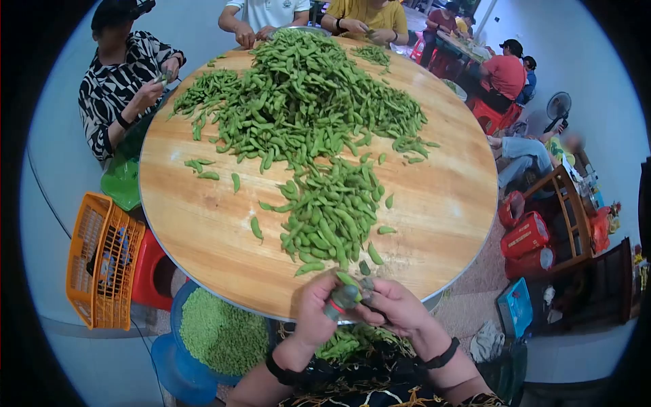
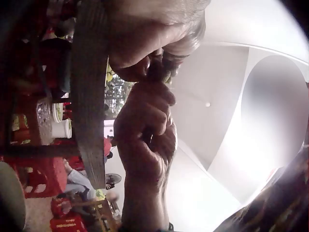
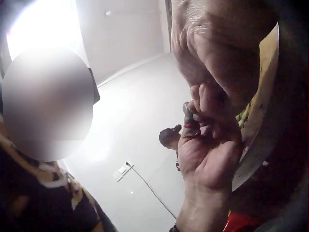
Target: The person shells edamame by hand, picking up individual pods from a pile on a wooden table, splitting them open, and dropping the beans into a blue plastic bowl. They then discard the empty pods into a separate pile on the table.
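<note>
Grip pinched on a pod (image 1: 348,279), left hand (image 1: 317,311) meets curled right hand (image 1: 399,308), its hold unclear.

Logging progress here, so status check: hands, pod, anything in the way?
Left hand and right hand together, gripping one green pod. Pod pile just beyond, on table. Nothing seen blocking the hands.

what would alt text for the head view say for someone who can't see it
A person's left hand and right hand hold a green pod between them at the near edge of a round wooden table piled with more pods. Other people are around it; at lower left, a blue basin holds shelled beans.
</note>
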Demonstrator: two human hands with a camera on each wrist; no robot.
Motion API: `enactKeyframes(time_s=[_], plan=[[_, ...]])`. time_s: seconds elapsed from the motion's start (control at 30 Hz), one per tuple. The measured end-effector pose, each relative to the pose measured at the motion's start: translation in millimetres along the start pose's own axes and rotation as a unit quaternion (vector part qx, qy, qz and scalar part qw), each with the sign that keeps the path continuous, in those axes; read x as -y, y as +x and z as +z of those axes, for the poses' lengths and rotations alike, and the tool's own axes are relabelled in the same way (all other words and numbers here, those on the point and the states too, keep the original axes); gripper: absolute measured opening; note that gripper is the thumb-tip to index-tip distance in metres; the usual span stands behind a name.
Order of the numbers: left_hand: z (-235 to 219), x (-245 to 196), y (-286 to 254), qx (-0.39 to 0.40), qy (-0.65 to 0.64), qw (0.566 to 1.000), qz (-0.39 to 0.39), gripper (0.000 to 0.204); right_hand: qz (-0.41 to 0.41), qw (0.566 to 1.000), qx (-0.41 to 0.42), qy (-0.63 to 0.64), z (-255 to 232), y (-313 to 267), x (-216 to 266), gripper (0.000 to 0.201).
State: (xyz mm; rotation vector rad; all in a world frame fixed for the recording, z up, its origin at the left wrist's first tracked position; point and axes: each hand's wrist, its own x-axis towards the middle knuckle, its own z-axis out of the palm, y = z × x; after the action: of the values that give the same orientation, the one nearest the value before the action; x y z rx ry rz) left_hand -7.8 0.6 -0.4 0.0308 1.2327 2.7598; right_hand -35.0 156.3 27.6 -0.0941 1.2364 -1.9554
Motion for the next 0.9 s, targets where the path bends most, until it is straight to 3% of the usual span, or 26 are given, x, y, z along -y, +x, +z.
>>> enactKeyframes(time_s=[0.1, 0.17, 0.23, 0.3, 0.33, 0.43, 0.5, 0.57, 0.6, 0.63, 0.73, 0.77, 0.8, 0.9], plan=[[-3, 5, 3, -0.031, 0.317, 0.940, 0.123, 0.012, -0.031, 0.993, -0.031, -0.109, 0, 2, 0, 0.015], [-1, 5, 4, -0.066, 0.373, 0.918, 0.116, 0.011, -0.075, 0.952, -0.125, -0.271, 3, 4, -2, 0.016], [4, 3, 6, -0.091, 0.368, 0.920, 0.095, 0.016, -0.080, 0.944, -0.140, -0.287, -3, 6, -2, 0.014], [4, 5, 11, -0.094, 0.374, 0.917, 0.101, 0.017, -0.149, 0.888, -0.167, -0.401, -6, 7, -5, 0.013], [2, 9, 9, -0.101, 0.372, 0.917, 0.105, 0.019, -0.144, 0.879, -0.203, -0.406, -4, 8, -3, 0.015], [-3, 9, 10, -0.085, 0.445, 0.888, 0.077, 0.022, -0.093, 0.890, -0.215, -0.391, -6, 6, 6, 0.016], [-7, 12, 10, -0.067, 0.445, 0.889, 0.085, 0.025, -0.126, 0.870, -0.198, -0.434, -7, 6, 7, 0.015], [-1, 10, 12, -0.049, 0.458, 0.880, 0.112, 0.031, -0.087, 0.910, -0.196, -0.355, -11, 2, 15, 0.015], [2, 11, 13, -0.038, 0.463, 0.877, 0.125, 0.036, -0.180, 0.880, -0.219, -0.382, -16, 7, 13, 0.016], [6, 12, 12, -0.047, 0.462, 0.877, 0.122, 0.036, -0.208, 0.871, -0.223, -0.386, -16, 7, 15, 0.017], [13, 16, 12, -0.025, 0.532, 0.828, 0.174, 0.043, -0.232, 0.851, -0.176, -0.437, -21, 10, 16, 0.015], [12, 15, 12, -0.028, 0.534, 0.827, 0.172, 0.043, -0.249, 0.823, -0.164, -0.484, -28, 11, 13, 0.013], [9, 12, 13, -0.006, 0.504, 0.853, 0.132, 0.043, -0.268, 0.792, -0.151, -0.528, -32, 11, 10, 0.012], [8, 4, 13, 0.018, 0.427, 0.902, 0.058, 0.042, -0.286, 0.769, -0.148, -0.552, -30, 7, 7, 0.012]])
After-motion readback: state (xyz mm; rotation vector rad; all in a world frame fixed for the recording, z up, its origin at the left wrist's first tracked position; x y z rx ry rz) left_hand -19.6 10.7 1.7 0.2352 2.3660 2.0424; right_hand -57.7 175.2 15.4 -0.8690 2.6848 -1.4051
